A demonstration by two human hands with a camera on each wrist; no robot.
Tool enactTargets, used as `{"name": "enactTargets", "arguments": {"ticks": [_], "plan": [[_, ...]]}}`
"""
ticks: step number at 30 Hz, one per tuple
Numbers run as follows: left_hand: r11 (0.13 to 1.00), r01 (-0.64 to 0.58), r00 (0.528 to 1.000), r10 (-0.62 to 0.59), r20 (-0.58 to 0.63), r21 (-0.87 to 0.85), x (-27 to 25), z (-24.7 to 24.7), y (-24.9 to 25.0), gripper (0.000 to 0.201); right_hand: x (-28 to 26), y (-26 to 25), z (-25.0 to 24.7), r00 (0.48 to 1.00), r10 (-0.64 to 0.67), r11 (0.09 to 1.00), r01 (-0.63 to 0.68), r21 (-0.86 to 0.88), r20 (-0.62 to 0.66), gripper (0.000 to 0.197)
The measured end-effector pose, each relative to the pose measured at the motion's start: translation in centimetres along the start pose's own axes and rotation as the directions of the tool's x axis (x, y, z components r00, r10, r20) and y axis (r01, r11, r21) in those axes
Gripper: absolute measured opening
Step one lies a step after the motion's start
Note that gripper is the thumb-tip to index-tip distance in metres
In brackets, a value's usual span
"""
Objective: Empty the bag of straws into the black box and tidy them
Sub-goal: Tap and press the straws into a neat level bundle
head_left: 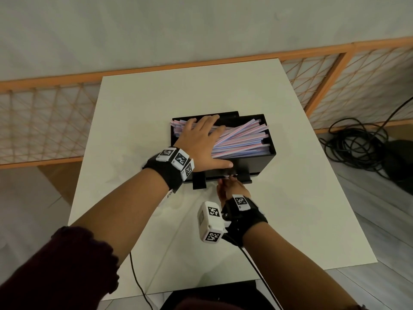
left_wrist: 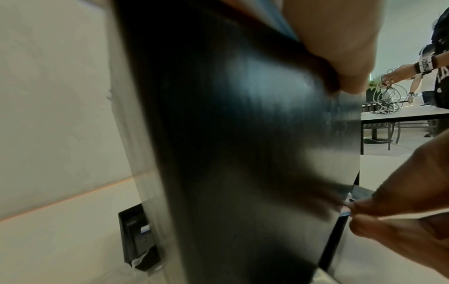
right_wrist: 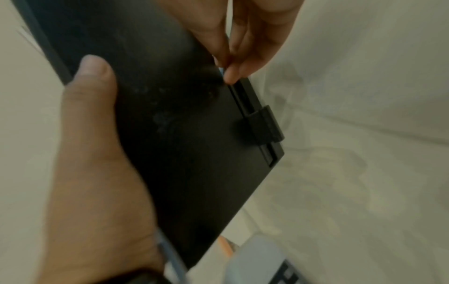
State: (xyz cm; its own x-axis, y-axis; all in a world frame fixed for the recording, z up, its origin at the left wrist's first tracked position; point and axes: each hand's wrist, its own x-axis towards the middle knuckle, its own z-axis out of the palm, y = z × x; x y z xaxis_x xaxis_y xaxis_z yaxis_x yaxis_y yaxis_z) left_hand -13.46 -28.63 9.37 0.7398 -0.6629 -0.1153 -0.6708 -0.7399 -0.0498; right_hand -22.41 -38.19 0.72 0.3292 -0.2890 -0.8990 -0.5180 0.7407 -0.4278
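The right hand (head_left: pixel 232 189) was nearest, at six o'clock of the black box (head_left: pixel 252 166), and its grip was closed in a pinch on something small and pale with a bit of blue at the low slot (right_wrist: pixel 239 96) of the front wall; it looked like a straw end, but I cannot tell for sure. Beyond it, the left hand (head_left: pixel 201 142) lay flat on the straws (head_left: pixel 241 137), fingers straight and pointing to twelve o'clock, thumb along the front wall, so this grip was open and only pressing. To do this step well, I think the left hand should press lightly and hold the box steady while the right hand moves the caught piece slowly, because a hard pull could bend a thin straw or slide the box on the bench (head_left: pixel 134 97). The box stood near the middle of the bench and held the pink and blue straws; most lay side by side from nine to three o'clock, but several toward two o'clock were slanted and rested over the rim. The bag was not visible in any view.
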Motion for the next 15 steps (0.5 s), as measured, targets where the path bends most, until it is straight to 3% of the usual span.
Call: {"name": "enactTargets", "arguments": {"ticks": [1, 2, 3, 4, 6, 9, 12, 15], "plan": [[1.0, 0.0, 1.0, 0.0, 0.001, -0.003, 0.0, 0.0, 0.0, 0.102, 0.1, 0.2, 0.3, 0.991, -0.134, 0.943, 0.127, -0.307, 0.0, 0.042], [1.0, 0.002, 1.0, -0.002, 0.002, -0.003, 0.0, 0.0, 0.0, 0.102, -0.1, 0.2, 0.5, 0.995, -0.099, 0.946, 0.099, -0.308, 0.015, 0.039], [1.0, 0.004, 1.0, -0.004, 0.003, -0.001, 0.0, 0.0, 0.0, 0.102, -0.3, 0.0, 0.7, 0.997, 0.059, 0.998, -0.059, 0.0, 0.055, 0.031], [1.0, 0.005, 1.0, -0.005, 0.003, 0.002, 0.0, 0.0, 0.0, 0.102, -0.1, -0.6, 0.7, 0.977, 0.102, 0.971, -0.138, 0.193, 0.186, 0.029], [1.0, 0.005, 1.0, -0.005, 0.009, 0.003, 0.0, -0.1, -0.1, 0.104, -0.1, -0.2, 0.5, 0.96, 0.102, 0.961, -0.163, 0.225, 0.262, 0.036], [1.0, -0.003, 1.0, 0.003, 0.027, -0.008, 0.2, -0.3, -0.2, 0.106, -0.5, 0.5, 0.7, 0.957, 0.137, 0.902, -0.228, 0.366, 0.257, 0.016], [1.0, -0.023, 0.999, 0.023, 0.043, -0.012, 0.3, -0.8, -0.6, 0.104, -0.9, 0.7, 0.9, 0.972, 0.048, 0.861, -0.158, 0.483, 0.232, 0.036], [0.999, -0.042, 0.997, 0.042, 0.068, -0.008, 0.3, -1.2, -0.7, 0.098, -1.2, 0.5, 1.0, 0.98, 0.016, 0.884, -0.108, 0.456, 0.2, 0.038]]}}
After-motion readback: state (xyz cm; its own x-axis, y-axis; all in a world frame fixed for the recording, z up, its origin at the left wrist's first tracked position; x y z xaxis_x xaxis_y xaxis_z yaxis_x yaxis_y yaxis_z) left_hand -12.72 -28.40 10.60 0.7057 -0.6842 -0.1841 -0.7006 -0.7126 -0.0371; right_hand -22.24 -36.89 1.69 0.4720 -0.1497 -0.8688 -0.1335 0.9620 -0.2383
